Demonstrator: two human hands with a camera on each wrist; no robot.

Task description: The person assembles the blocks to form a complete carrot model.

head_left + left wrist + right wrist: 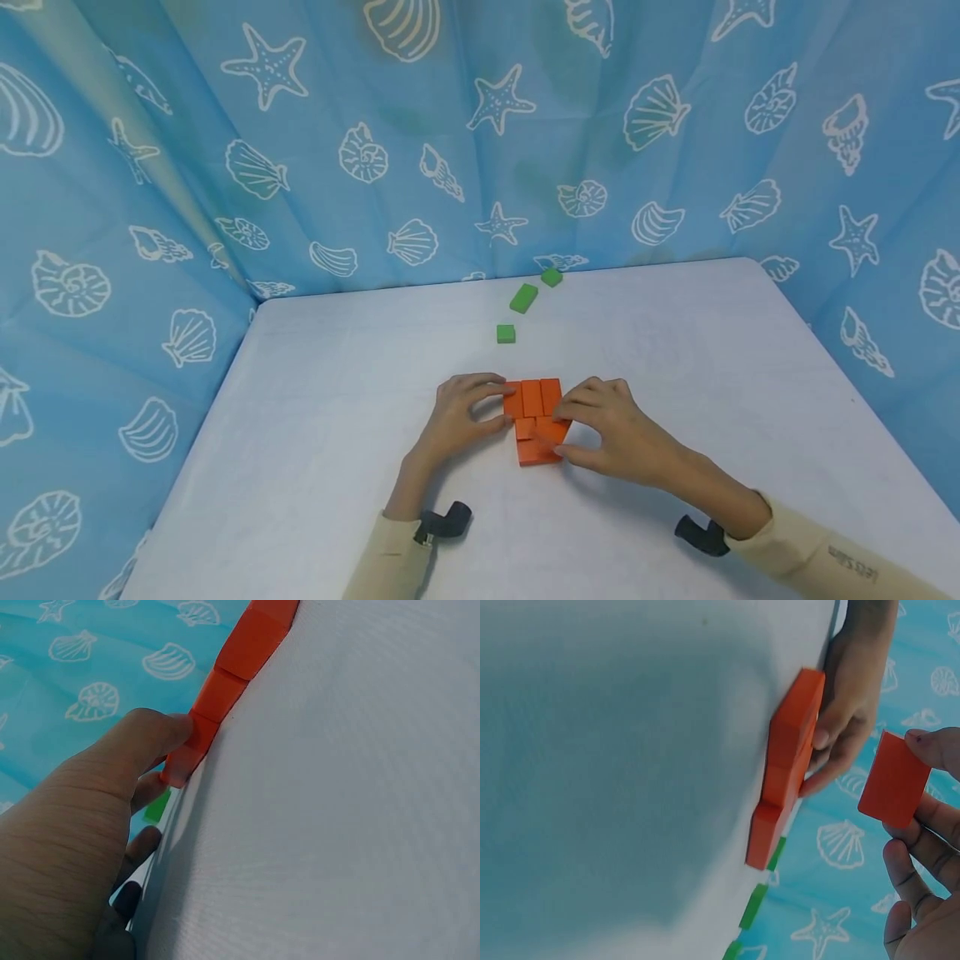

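Several flat orange blocks (532, 398) lie pushed together on the white table. My left hand (459, 414) is at their left side, its thumb and index finger at the two ends of the far-left block (513, 401). In the left wrist view the left thumb (174, 729) presses along the orange edge. My right hand (618, 429) pinches one orange rectangular block (895, 780) between thumb and fingertips, its broad face showing in the right wrist view. From the head view this block overlaps the near right part of the group.
Three green blocks lie farther back: a small one (506, 334), a longer one (523, 298) and another (552, 277) by the back edge. A blue curtain (450, 125) with white shells hangs behind and beside the white table (337, 375).
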